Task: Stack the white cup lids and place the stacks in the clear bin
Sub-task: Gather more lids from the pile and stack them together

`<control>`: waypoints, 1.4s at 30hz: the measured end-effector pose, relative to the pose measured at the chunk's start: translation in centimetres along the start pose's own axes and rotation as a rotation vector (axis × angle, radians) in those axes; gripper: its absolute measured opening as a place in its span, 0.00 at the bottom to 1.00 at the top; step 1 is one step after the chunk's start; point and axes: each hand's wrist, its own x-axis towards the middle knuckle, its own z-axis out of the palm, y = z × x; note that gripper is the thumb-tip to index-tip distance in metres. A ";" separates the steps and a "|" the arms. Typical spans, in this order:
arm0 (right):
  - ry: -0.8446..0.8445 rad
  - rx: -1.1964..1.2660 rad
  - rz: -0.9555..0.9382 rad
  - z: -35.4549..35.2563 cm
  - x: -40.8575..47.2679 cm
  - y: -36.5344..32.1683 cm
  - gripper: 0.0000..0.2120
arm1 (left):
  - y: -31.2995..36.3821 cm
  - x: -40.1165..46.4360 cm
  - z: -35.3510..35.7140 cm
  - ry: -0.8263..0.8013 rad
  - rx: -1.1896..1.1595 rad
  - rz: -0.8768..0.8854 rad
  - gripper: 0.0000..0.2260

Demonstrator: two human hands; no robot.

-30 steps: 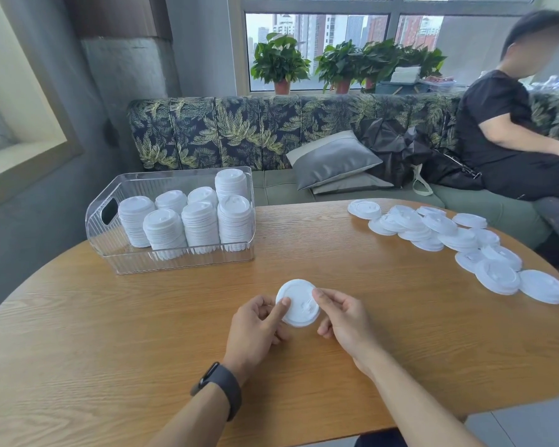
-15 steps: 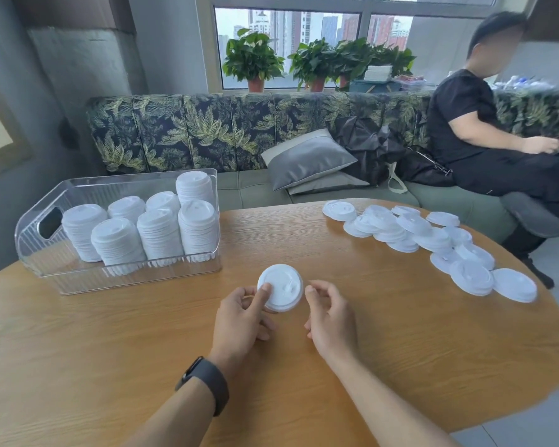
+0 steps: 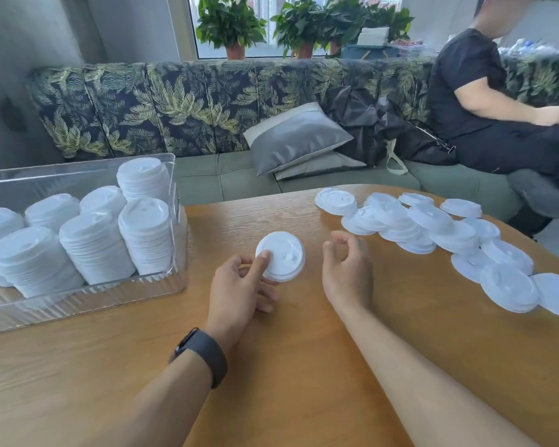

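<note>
My left hand (image 3: 239,285) holds a white cup lid (image 3: 281,255) just above the wooden table (image 3: 288,366), thumb on its top and fingers under it. My right hand (image 3: 346,269) hovers a little to the lid's right, fingers loosely curled and holding nothing. A spread of several loose white lids (image 3: 433,233) lies on the table at the right. The clear bin (image 3: 78,304) stands at the left with several tall lid stacks (image 3: 94,243) inside.
A leaf-patterned sofa (image 3: 207,104) with grey cushions (image 3: 297,140) and a black bag (image 3: 368,117) runs behind the table. A person in black (image 3: 497,117) sits at the far right. Potted plants (image 3: 229,24) line the window sill.
My right hand has let go of the lid and drawn away to the right. My left hand keeps the lid. The camera has turned right and closer to the table.
</note>
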 end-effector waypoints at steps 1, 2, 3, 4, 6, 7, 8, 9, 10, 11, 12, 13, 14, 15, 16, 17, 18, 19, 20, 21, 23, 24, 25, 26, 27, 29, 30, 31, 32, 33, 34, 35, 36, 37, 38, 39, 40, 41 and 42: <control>0.006 -0.033 0.001 0.3 1.1 0.1 0.12 | -0.1 0.9 0.2 0.005 0.000 0.005 0.17; 0.012 -0.064 -0.005 0.6 2.1 0.1 0.14 | -0.1 1.8 0.4 0.007 0.002 0.011 0.17; 0.016 -0.089 -0.015 1.0 3.2 0.3 0.16 | -0.2 2.6 0.6 0.008 0.005 0.016 0.18; 0.021 -0.105 -0.025 1.4 4.1 0.4 0.18 | -0.3 3.3 0.7 0.007 0.007 0.019 0.18; 0.034 -0.117 -0.014 2.2 6.0 0.6 0.21 | -0.3 4.6 0.8 0.004 -0.006 0.018 0.18; 0.042 -0.112 0.003 2.5 6.8 0.7 0.22 | -0.2 5.2 0.9 0.002 -0.018 0.017 0.17; 0.051 -0.108 0.013 2.9 7.6 0.8 0.23 | -0.1 5.7 0.9 0.001 -0.026 0.018 0.17; 0.064 -0.110 0.013 3.2 8.3 1.0 0.23 | -0.1 6.2 0.9 0.000 -0.027 0.021 0.17; 0.076 -0.115 0.006 3.5 8.9 1.1 0.24 | 0.0 6.6 0.9 -0.002 -0.023 0.025 0.17; 0.085 -0.118 0.000 3.8 9.4 1.2 0.24 | 0.0 7.1 1.0 -0.006 -0.018 0.030 0.17; 0.092 -0.117 -0.002 4.0 9.9 1.2 0.25 | 0.0 7.5 1.0 -0.011 -0.013 0.036 0.17; 0.095 -0.114 0.003 4.2 10.3 1.2 0.26 | 0.0 7.8 1.2 -0.013 -0.013 0.041 0.16; 0.097 -0.111 0.007 4.4 10.7 1.2 0.28 | 0.0 8.1 1.2 -0.010 -0.021 0.043 0.16; 0.101 -0.108 0.015 4.5 11.0 1.2 0.29 | 0.1 8.3 1.3 -0.004 -0.031 0.044 0.16; 0.107 -0.107 0.026 4.6 11.3 1.2 0.29 | 0.1 8.5 1.3 0.001 -0.037 0.045 0.16; 0.116 -0.107 0.043 4.7 11.5 1.2 0.29 | 0.0 8.6 1.3 0.003 -0.041 0.047 0.16; 0.122 -0.111 0.062 4.7 11.6 1.2 0.30 | 0.0 8.6 1.3 0.004 -0.043 0.050 0.16; 0.125 -0.118 0.079 4.8 11.7 1.1 0.30 | 0.0 8.6 1.3 0.005 -0.045 0.053 0.16; 0.124 -0.125 0.089 4.8 11.8 1.1 0.31 | 0.0 8.6 1.3 0.005 -0.048 0.055 0.16; 0.124 -0.128 0.092 4.9 11.9 1.2 0.32 | 0.0 8.6 1.3 0.007 -0.055 0.058 0.16; 0.129 -0.133 0.090 4.9 12.0 1.1 0.32 | -0.1 8.5 1.2 0.008 -0.066 0.064 0.17; 0.136 -0.140 0.092 4.9 12.0 1.1 0.31 | -0.1 8.5 1.2 0.009 -0.066 0.067 0.17; 0.143 -0.148 0.097 4.9 12.0 1.1 0.30 | -0.2 8.5 1.2 0.011 -0.064 0.071 0.17; 0.147 -0.154 0.099 4.9 12.0 1.0 0.29 | -0.2 8.4 1.2 0.015 -0.063 0.074 0.17; 0.148 -0.157 0.102 4.9 12.0 1.1 0.28 | -0.2 8.4 1.2 0.020 -0.066 0.077 0.17; 0.142 -0.154 0.106 4.8 11.8 1.1 0.27 | -0.2 8.3 1.1 0.031 -0.082 0.080 0.16; 0.139 -0.156 0.105 4.8 11.8 1.1 0.27 | -0.2 8.3 1.1 0.035 -0.088 0.081 0.16; 0.133 -0.165 0.104 4.8 11.7 1.1 0.27 | -0.2 8.3 1.1 0.040 -0.088 0.083 0.16; 0.125 -0.178 0.102 4.8 11.7 1.0 0.28 | -0.3 8.2 1.1 0.045 -0.085 0.086 0.15; 0.114 -0.194 0.099 4.8 11.7 0.9 0.30 | -0.4 8.2 1.1 0.049 -0.082 0.089 0.15; 0.102 -0.212 0.091 4.9 11.7 0.8 0.32 | -0.5 8.2 1.1 0.051 -0.081 0.093 0.15; 0.093 -0.230 0.078 5.0 11.7 0.7 0.35 | -0.6 8.2 1.1 0.053 -0.080 0.096 0.14; 0.088 -0.244 0.062 5.1 11.8 0.7 0.37 | -0.7 8.2 1.1 0.052 -0.080 0.096 0.15; 0.086 -0.253 0.045 5.2 11.9 0.7 0.38 | -0.8 8.3 1.1 0.049 -0.080 0.096 0.15; 0.085 -0.260 0.032 5.3 12.1 0.8 0.38 | -0.8 8.3 1.1 0.046 -0.083 0.096 0.15; 0.083 -0.272 0.025 5.6 12.2 0.8 0.39 | -1.0 8.4 1.1 0.044 -0.085 0.098 0.15; 0.084 -0.287 0.022 5.7 12.4 0.8 0.38 | -1.0 8.4 1.1 0.042 -0.085 0.099 0.15; 0.085 -0.299 0.022 5.8 12.6 0.8 0.38 | -1.0 8.5 1.1 0.042 -0.084 0.100 0.15; 0.087 -0.306 0.022 5.9 12.7 0.8 0.37 | -1.1 8.5 1.1 0.043 -0.085 0.101 0.15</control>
